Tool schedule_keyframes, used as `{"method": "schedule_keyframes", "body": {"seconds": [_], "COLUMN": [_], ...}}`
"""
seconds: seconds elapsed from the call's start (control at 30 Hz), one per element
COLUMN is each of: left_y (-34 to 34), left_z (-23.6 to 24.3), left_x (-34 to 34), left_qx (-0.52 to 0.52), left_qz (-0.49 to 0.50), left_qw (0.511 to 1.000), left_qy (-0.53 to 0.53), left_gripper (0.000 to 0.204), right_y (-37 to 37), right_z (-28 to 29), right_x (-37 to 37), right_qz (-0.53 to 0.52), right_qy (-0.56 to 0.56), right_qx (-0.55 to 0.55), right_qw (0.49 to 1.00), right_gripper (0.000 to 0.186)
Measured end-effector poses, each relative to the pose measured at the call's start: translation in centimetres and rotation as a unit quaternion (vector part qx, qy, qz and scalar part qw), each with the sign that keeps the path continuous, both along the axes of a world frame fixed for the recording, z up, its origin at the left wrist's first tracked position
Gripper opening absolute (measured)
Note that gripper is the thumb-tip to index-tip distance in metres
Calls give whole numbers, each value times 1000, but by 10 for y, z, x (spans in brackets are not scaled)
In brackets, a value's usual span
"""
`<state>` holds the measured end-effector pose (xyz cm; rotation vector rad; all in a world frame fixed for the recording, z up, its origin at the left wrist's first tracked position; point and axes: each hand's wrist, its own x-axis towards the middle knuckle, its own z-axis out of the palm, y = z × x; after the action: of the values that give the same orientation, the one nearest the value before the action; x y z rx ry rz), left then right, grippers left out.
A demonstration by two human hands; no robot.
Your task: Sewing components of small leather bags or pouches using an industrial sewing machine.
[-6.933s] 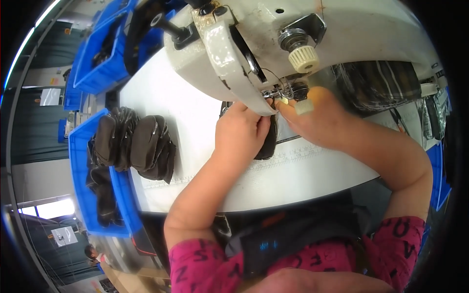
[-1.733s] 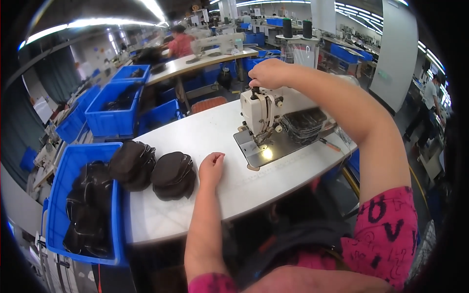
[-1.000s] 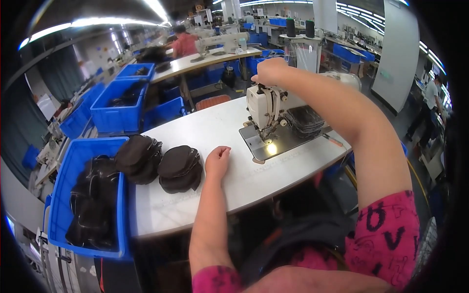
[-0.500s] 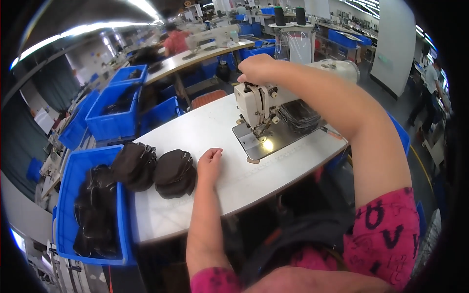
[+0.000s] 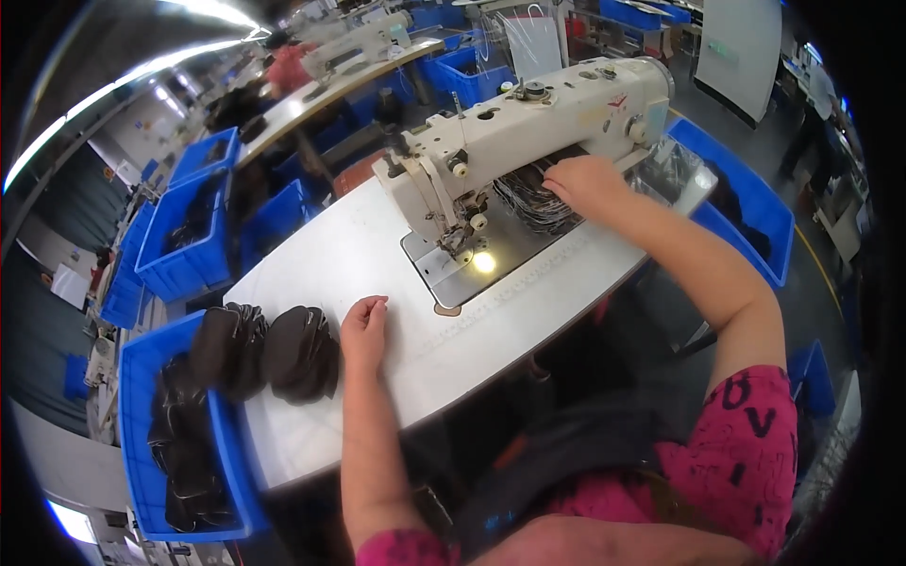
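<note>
A white sewing machine stands on the white table, its lamp lighting the metal bed plate under the needle. Beneath the machine's arm lies a stack of dark fabric pieces with pale edges. My right hand is at the right side of this stack, fingers closed against its upper pieces; what they grip is hidden. My left hand rests on the table left of the bed plate, fingers curled together, with nothing visible in them. Left of it stand two dark stacks, a nearer one and another.
A blue bin with dark pieces adjoins the table's left end. Another blue bin stands beyond the right end, near clear plastic wrapping. More blue bins and a further worktable lie behind.
My right hand has come down from the top of the machine head to the stack under its arm. My left hand remains on the table. The whole view has shifted.
</note>
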<state>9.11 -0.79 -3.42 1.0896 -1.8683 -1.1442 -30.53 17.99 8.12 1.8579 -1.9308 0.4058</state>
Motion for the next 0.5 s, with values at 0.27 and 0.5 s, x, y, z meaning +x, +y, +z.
{"method": "schedule_keyframes", "body": {"seconds": [0.27,0.5], "left_y": [7,2], "left_z": [2,-4], "left_x": [-2,3], "left_qx": [3,35], "left_qz": [27,46], "left_qw": [999,997], "left_qy": [21,46], "left_gripper": [22,20], "right_y": [-14,23], "right_z": [-5,-6], "right_x": [-13,26], "right_qz": [-117,22], "right_qy": [-76,-143], "right_qx": [51,-165], "right_qw": [989,976], "right_gripper": [19,11]}}
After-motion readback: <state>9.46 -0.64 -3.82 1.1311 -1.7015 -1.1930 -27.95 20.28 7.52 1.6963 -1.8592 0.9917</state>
